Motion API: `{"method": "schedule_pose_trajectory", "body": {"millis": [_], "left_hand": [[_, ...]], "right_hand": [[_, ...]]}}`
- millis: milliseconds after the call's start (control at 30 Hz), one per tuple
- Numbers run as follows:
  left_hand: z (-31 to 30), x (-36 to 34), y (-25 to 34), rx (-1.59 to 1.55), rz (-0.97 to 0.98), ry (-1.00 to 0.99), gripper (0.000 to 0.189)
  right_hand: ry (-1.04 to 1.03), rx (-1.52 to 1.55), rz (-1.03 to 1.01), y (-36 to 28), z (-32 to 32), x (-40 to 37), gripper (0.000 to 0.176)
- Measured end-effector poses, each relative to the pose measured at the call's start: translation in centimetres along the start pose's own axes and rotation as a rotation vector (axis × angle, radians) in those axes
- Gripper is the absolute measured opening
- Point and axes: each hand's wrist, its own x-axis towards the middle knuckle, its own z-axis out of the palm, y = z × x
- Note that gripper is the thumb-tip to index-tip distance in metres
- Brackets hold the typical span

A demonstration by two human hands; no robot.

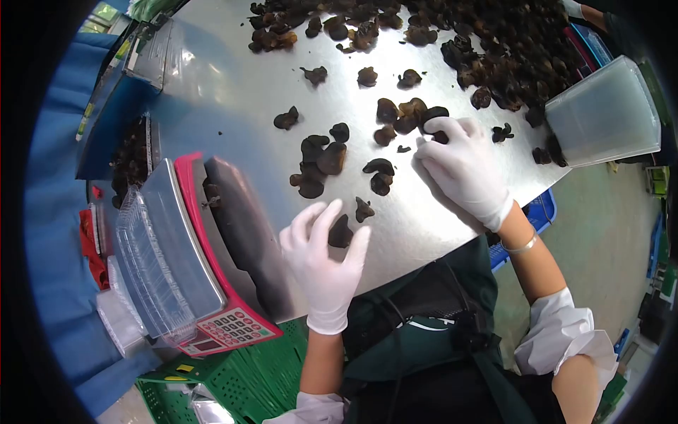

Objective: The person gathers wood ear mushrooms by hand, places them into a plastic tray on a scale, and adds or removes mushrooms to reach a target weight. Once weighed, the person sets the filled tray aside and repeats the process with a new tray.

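Both my hands wear white gloves over a steel table [233,78] strewn with dark dried mushroom pieces. My left hand [321,258] hovers near the table's front edge with its fingers spread, just over one dark piece [340,233]. My right hand [462,169] reaches further out, and its fingertips pinch a dark piece [436,114] at the edge of a small cluster [402,116]. More loose pieces [321,161] lie between the two hands.
A pink-edged scale [212,297] with a keypad carries a clear plastic box at the left. A big heap of mushrooms [494,49] fills the far side. A stack of clear containers [604,113] stands at the right, and a green crate [233,381] sits below.
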Motion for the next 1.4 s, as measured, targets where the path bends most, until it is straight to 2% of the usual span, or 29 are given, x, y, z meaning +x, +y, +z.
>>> {"method": "schedule_pose_trajectory", "body": {"millis": [33,100,167,367,500,567,633,700,733,767,833,900,967,1033,1100,1167,1233,1300,1333,1400], "left_hand": [[0.4,0.2,0.1,-0.002,-0.006,-0.005,0.031],[1.1,0.8,0.3,0.094,0.031,-0.091,0.021],[1.4,1.1,0.3,0.098,0.018,-0.080,0.014],[-0.5,0.9,-0.1,-0.427,-0.237,-0.076,0.007],[-1.4,0.2,0.4,-0.487,-0.215,-0.040,0.007],[-1.3,-0.2,1.1,-0.470,-0.181,-0.013,0.010],[-0.9,-0.7,1.5,-0.326,-0.039,-0.015,0.016],[-0.1,-1.4,2.6,-0.205,0.092,-0.115,0.015],[0.4,-1.4,3.4,-0.180,0.165,-0.148,0.019],[1.1,-1.7,3.5,-0.161,0.153,-0.168,0.021],[1.3,-1.1,2.9,-0.138,0.172,-0.162,0.029],[1.1,0.8,3.2,-0.069,0.182,-0.120,0.033],[1.1,2.7,3.1,-0.001,0.188,-0.062,0.036],[1.2,4.2,2.9,0.147,0.238,-0.181,0.040],[2.6,5.1,2.1,0.119,0.228,-0.185,0.036],[3.8,6.0,1.5,0.095,0.132,-0.252,0.033],[3.4,6.5,1.0,0.128,0.149,-0.325,0.025],[2.7,6.0,0.9,-0.097,0.014,-0.194,0.014],[2.1,5.7,0.6,-0.194,-0.022,-0.088,0.014],[0.8,4.7,-0.1,-0.284,-0.166,0.044,0.019]], "right_hand": [[-0.008,0.001,0.001,-0.2,-0.4,-0.7,0.007],[0.119,-0.005,0.123,-0.4,-1.1,-1.8,0.011],[0.107,0.017,0.145,0.3,-1.3,-3.0,0.015],[0.013,0.263,0.144,-1.9,-0.4,-3.4,0.017],[0.016,0.388,0.133,-3.5,0.9,-3.6,0.018],[-0.031,0.948,0.405,-5.4,0.8,-5.2,0.022],[-0.082,1.442,0.598,-6.8,0.0,-6.9,0.039],[-0.043,1.470,0.657,-8.1,-0.7,-6.8,0.048],[-0.007,1.364,0.619,-7.8,0.7,-7.6,0.047],[-0.075,1.319,0.636,-6.8,1.1,-8.3,0.041],[0.006,1.328,0.739,-6.1,0.8,-8.3,0.035],[0.042,1.206,0.828,-5.1,-0.6,-7.7,0.032],[0.206,0.847,0.667,-2.8,0.3,-7.9,0.035],[0.349,0.305,0.490,-1.2,-0.4,-7.1,0.041],[0.354,0.362,0.510,-2.0,-0.9,-5.7,0.047],[0.220,0.499,0.278,-2.3,-0.4,-4.5,0.052],[0.174,0.534,0.183,-2.6,0.8,-3.4,0.054],[0.166,0.532,0.140,-2.3,2.3,-2.1,0.053],[0.168,0.535,0.139,-2.4,3.1,-1.8,0.053],[0.089,0.375,0.108,-2.4,4.6,-1.3,0.034]]}}
